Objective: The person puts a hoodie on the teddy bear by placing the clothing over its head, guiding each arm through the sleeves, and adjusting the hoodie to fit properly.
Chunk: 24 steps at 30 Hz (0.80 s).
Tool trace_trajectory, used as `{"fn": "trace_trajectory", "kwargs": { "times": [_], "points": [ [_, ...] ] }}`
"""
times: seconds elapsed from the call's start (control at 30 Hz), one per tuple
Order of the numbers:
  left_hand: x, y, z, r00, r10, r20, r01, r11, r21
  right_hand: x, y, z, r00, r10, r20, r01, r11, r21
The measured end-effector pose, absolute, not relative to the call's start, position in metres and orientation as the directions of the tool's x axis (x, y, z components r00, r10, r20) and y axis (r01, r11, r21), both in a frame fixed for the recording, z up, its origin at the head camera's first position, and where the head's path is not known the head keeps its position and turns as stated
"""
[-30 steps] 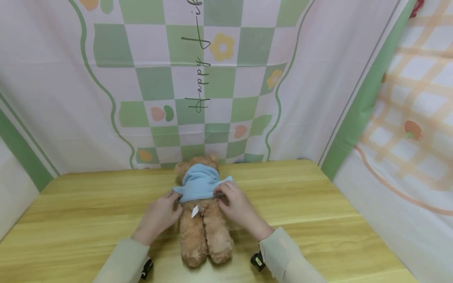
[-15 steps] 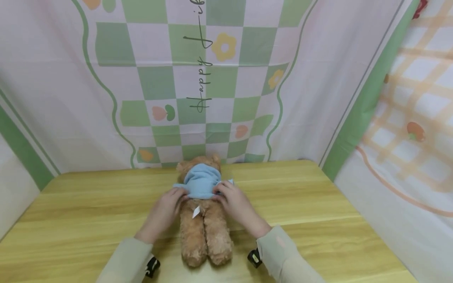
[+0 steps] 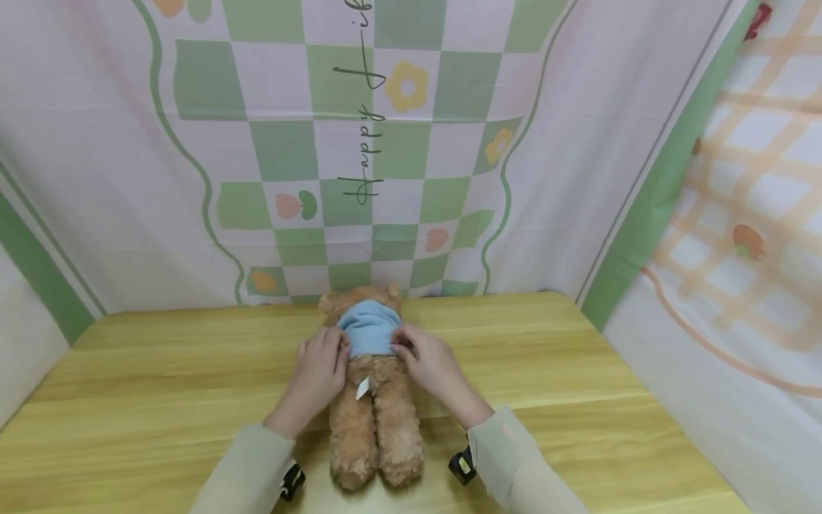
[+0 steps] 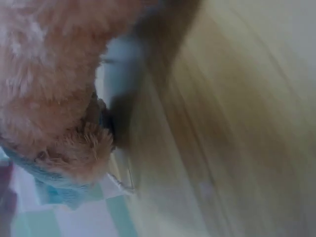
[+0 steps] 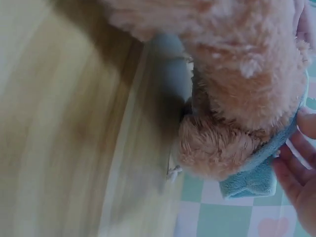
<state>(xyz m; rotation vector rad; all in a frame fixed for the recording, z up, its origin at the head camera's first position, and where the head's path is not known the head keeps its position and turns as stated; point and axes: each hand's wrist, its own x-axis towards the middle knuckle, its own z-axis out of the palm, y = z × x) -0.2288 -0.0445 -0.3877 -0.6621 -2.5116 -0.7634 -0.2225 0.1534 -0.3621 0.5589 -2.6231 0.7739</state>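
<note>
A brown plush bear (image 3: 375,421) lies on the wooden table, legs toward the near edge, a white tag (image 3: 363,388) at its bottom. Its blue top (image 3: 369,328) covers the upper body. The left hand (image 3: 315,371) pinches the hem's left side, and the right hand (image 3: 433,364) pinches its right side. In the right wrist view, the right hand (image 5: 298,173) has thumb and fingers at the edge of the blue cloth (image 5: 254,180), beside the fur (image 5: 237,89). The left wrist view shows fur (image 4: 54,79) and only a blurred bit of the left hand (image 4: 6,202).
The wooden table (image 3: 160,385) extends to both sides of the bear. Behind it hangs a green and white checked cloth (image 3: 347,150), with an orange checked cloth (image 3: 758,171) at the right. Black straps (image 3: 462,466) are at both wrists.
The left hand has moved right and slightly up along the hem, closer to the right hand. The cloth's side corners, which stuck out earlier, are no longer visible in the head view.
</note>
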Motion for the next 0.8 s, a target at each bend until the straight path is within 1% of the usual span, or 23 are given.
{"fn": "trace_trajectory", "kwargs": {
  "times": [0.07,0.1,0.13,0.17,0.2,0.27,0.3,0.37,0.43,0.47,0.57,0.63,0.73,0.8],
  "points": [
    [-0.226,-0.044,-0.388,-0.716,0.333,0.613,0.608,0.728,0.315,-0.222,0.155,-0.363,-0.816,-0.309,0.489,-0.522,0.756,-0.394],
    [-0.225,-0.045,-0.388,-0.683,0.347,0.643,0.632,0.721,0.283,-0.221,0.155,-0.363,-0.783,-0.337,0.523,-0.560,0.747,-0.358],
    [-0.223,-0.045,-0.388,-0.661,0.360,0.658,0.649,0.715,0.261,-0.221,0.156,-0.364,-0.749,-0.363,0.554,-0.596,0.735,-0.324],
    [-0.222,-0.045,-0.389,-0.654,0.370,0.660,0.654,0.714,0.248,-0.220,0.157,-0.365,-0.713,-0.389,0.583,-0.627,0.726,-0.282],
    [-0.221,-0.045,-0.389,-0.659,0.377,0.651,0.653,0.717,0.245,-0.220,0.157,-0.366,-0.678,-0.415,0.606,-0.649,0.725,-0.230],
    [-0.220,-0.044,-0.391,-0.690,0.382,0.615,0.631,0.734,0.251,-0.220,0.157,-0.367,-0.618,-0.459,0.638,-0.677,0.723,-0.136],
    [-0.219,-0.043,-0.392,-0.707,0.378,0.598,0.613,0.749,0.251,-0.220,0.157,-0.367,-0.597,-0.476,0.646,-0.685,0.721,-0.102],
    [-0.218,-0.040,-0.393,-0.734,0.358,0.577,0.572,0.784,0.241,-0.219,0.155,-0.366,-0.576,-0.500,0.647,-0.686,0.726,-0.050],
    [-0.218,-0.036,-0.394,-0.742,0.329,0.584,0.542,0.807,0.234,-0.218,0.152,-0.364,-0.579,-0.519,0.629,-0.677,0.736,-0.016],
    [-0.217,-0.034,-0.394,-0.743,0.314,0.591,0.529,0.817,0.232,-0.216,0.151,-0.363,-0.590,-0.527,0.611,-0.672,0.741,-0.010],
    [-0.217,-0.027,-0.395,-0.740,0.276,0.613,0.492,0.844,0.214,-0.213,0.147,-0.360,-0.646,-0.543,0.536,-0.657,0.753,-0.029],
    [-0.216,-0.024,-0.395,-0.748,0.255,0.612,0.468,0.857,0.216,-0.211,0.146,-0.358,-0.689,-0.550,0.472,-0.656,0.750,-0.085],
    [-0.214,-0.022,-0.395,-0.761,0.241,0.603,0.448,0.867,0.219,-0.211,0.147,-0.355,-0.744,-0.544,0.388,-0.650,0.724,-0.231],
    [-0.212,-0.023,-0.397,-0.740,0.262,0.620,0.461,0.868,0.184,-0.212,0.149,-0.354,-0.770,-0.537,0.343,-0.634,0.700,-0.327]
  ]
}}
